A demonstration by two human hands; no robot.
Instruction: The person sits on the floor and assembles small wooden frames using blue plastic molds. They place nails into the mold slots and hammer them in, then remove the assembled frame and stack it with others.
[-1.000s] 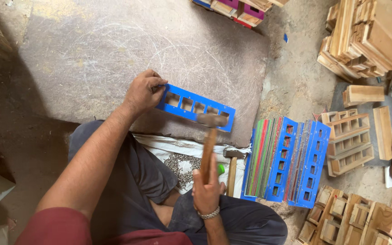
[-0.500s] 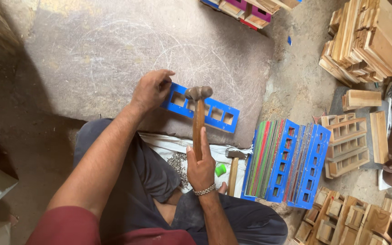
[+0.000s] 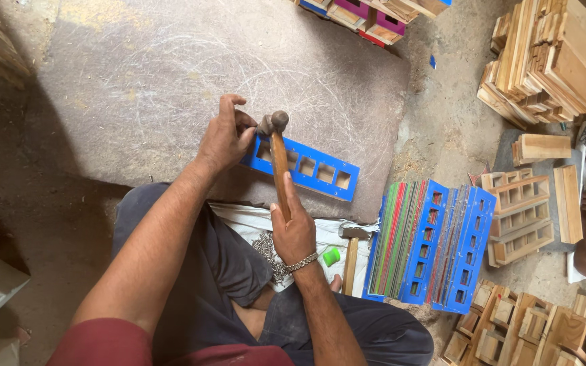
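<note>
- Blue slotted panel (image 3: 313, 169) lies flat on a grey stone slab (image 3: 171, 81), near the slab's front edge, in front of the seated person's knees.
- Left hand (image 3: 224, 139) pinches down at the panel's left end, fingers curled tight; what sits between the fingertips is too small to make out.
- Right hand (image 3: 294, 230) is wrapped firmly round the wooden handle of a hammer (image 3: 278, 159), whose metal head rests right beside the left fingertips, over the panel's left end.
- Second hammer (image 3: 351, 254) lies on white cloth (image 3: 252, 220) by the knees, with a heap of small nails (image 3: 269, 247) and a green cap (image 3: 331, 256).
- Stack of coloured panels (image 3: 432, 244) stands on edge to the right; bare wooden frames (image 3: 517, 217) lie beyond.
</note>
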